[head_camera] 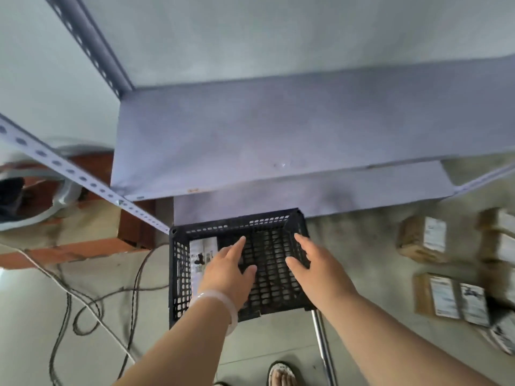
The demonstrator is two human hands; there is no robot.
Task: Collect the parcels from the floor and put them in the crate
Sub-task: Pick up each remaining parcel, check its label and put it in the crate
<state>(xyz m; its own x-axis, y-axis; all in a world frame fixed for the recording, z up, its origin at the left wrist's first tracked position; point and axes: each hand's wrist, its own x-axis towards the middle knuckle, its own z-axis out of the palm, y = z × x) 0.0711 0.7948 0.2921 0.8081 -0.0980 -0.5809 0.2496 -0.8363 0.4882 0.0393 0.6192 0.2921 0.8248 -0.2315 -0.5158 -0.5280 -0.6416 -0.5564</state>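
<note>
While the left hand and right hand hover over the black crate, each grip is spread and empty. One parcel lies inside by its left wall. More parcels lie on the floor at right, their white labels too blurred to read.

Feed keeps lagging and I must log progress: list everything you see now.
crate: one, black, floor centre
parcel in crate: one, white-labelled, against its left wall
parcels on floor: several, brown with white labels, right side; blurred
shelving: one, grey, ahead
cables: several, dark and white, floor left
bricks: few, red-brown, left
metal pole: one, shiny, near crate's right corner
left hand: one, open, above crate
right hand: one, open, above crate
</note>
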